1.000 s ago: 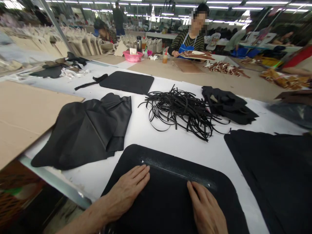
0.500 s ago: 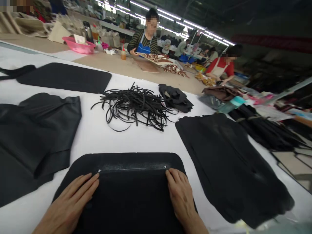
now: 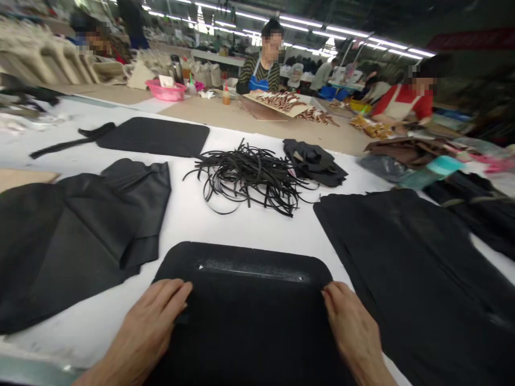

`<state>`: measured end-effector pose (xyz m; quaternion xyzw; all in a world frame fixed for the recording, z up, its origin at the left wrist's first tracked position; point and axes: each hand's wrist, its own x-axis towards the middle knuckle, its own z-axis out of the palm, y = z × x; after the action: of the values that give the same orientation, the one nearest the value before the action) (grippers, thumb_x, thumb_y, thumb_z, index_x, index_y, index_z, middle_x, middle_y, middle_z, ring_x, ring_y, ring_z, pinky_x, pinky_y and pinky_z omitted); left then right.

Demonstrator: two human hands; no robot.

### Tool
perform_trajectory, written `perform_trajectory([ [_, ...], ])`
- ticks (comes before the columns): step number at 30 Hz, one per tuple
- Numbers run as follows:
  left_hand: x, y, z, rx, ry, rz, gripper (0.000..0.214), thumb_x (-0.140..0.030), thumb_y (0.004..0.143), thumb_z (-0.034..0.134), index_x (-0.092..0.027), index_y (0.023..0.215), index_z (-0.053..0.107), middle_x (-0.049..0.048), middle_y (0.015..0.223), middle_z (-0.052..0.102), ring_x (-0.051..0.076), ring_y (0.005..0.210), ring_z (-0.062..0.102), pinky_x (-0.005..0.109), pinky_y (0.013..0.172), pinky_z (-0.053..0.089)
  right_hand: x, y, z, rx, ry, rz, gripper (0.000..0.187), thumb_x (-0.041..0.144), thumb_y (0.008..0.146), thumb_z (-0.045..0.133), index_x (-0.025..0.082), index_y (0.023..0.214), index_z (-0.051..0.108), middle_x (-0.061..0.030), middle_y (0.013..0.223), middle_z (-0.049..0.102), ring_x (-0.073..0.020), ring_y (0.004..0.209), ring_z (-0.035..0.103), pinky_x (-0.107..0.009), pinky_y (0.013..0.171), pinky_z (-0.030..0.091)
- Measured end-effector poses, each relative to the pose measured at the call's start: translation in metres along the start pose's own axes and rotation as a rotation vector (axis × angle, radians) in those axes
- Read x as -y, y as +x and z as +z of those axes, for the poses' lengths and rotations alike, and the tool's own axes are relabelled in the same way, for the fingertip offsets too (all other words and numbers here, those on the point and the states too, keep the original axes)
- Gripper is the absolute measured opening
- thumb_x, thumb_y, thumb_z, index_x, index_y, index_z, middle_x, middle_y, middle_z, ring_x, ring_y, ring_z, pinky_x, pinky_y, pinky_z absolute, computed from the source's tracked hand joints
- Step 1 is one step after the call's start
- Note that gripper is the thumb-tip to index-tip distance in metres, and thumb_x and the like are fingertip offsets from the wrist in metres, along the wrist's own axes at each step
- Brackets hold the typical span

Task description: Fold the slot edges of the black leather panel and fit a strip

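A flat black panel [image 3: 257,327] with rounded far corners lies in front of me. A shiny strip with a small white mark at either end crosses it near the far edge. At its left edge, my left hand [image 3: 155,313] is closed, the fingertips bent down on the border. My right hand [image 3: 354,324] pinches the right edge the same way. The panel's near end runs out of view at the bottom. Fingers underneath the edges are partly hidden.
Black sheets [image 3: 80,225] lie left and a stack of black pieces [image 3: 418,268] right. Ahead are a tangle of black strips [image 3: 253,177], folded black pieces [image 3: 316,161] and another black panel [image 3: 155,136]. Co-workers stand beyond, near a pink basket [image 3: 167,91].
My hands have moved apart from the ends of the shiny strip to the panel's side edges, and their fingers have curled. The view has swung left, and the panel sits slightly turned.
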<state>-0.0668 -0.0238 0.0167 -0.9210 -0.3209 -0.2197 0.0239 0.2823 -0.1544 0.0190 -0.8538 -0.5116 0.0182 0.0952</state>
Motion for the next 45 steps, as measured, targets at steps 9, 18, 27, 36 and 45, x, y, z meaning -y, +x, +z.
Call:
perform_trajectory([
  [9, -0.05, 0.041, 0.014, 0.323, -0.161, 0.078, 0.038, -0.008, 0.086, 0.037, -0.009, 0.123, 0.037, 0.0107, 0.095, 0.06, 0.023, 0.082, 0.059, 0.034, 0.064, 0.051, 0.118, -0.007, -0.025, 0.845, 1.134, 0.023, 0.032, 0.044, 0.086, 0.044, 0.017, 0.079, 0.058, -0.0012, 0.067, 0.06, -0.0122, 0.055, 0.055, -0.022, 0.052, 0.038],
  [18, -0.061, 0.049, 0.017, 0.473, -0.29, 0.052, 0.033, -0.009, 0.079, 0.048, -0.014, 0.111, 0.046, 0.0058, 0.091, 0.059, 0.023, 0.078, 0.057, 0.034, 0.062, 0.046, 0.133, -0.004, 0.001, 0.983, 1.247, 0.148, 0.03, 0.045, 0.072, 0.054, 0.016, 0.069, 0.048, 0.0023, 0.052, 0.053, -0.0054, 0.034, 0.038, -0.019, 0.037, 0.021],
  [27, -0.017, 0.056, -0.007, 0.471, -0.666, -0.296, 0.022, -0.025, 0.092, 0.047, -0.019, 0.072, 0.054, -0.0054, 0.065, 0.055, 0.01, 0.062, 0.053, 0.021, 0.061, 0.036, 0.039, 0.014, -0.005, 0.582, 0.796, 0.153, 0.039, 0.054, 0.085, 0.042, 0.02, 0.069, 0.047, 0.0051, 0.057, 0.038, -0.0106, 0.051, 0.038, -0.023, 0.048, 0.029],
  [36, -0.048, 0.06, 0.019, 0.25, -0.207, -0.034, 0.019, -0.021, 0.094, 0.035, -0.02, 0.081, 0.049, -0.0005, 0.071, 0.054, 0.017, 0.063, 0.053, 0.029, 0.051, 0.027, 0.112, 0.002, -0.012, 0.979, 1.207, 0.098, 0.04, 0.055, 0.081, 0.048, 0.016, 0.088, 0.059, -0.0046, 0.083, 0.064, -0.0073, 0.041, 0.047, -0.022, 0.04, 0.026],
  [45, -0.053, 0.063, 0.013, 0.483, -0.468, -0.088, 0.009, -0.018, 0.08, 0.056, -0.019, 0.087, 0.053, -0.0009, 0.078, 0.059, 0.017, 0.069, 0.055, 0.027, 0.057, 0.033, 0.126, 0.003, -0.008, 0.86, 1.155, 0.132, 0.032, 0.046, 0.079, 0.05, 0.018, 0.063, 0.047, 0.0037, 0.051, 0.048, -0.0068, 0.039, 0.034, -0.022, 0.04, 0.021],
])
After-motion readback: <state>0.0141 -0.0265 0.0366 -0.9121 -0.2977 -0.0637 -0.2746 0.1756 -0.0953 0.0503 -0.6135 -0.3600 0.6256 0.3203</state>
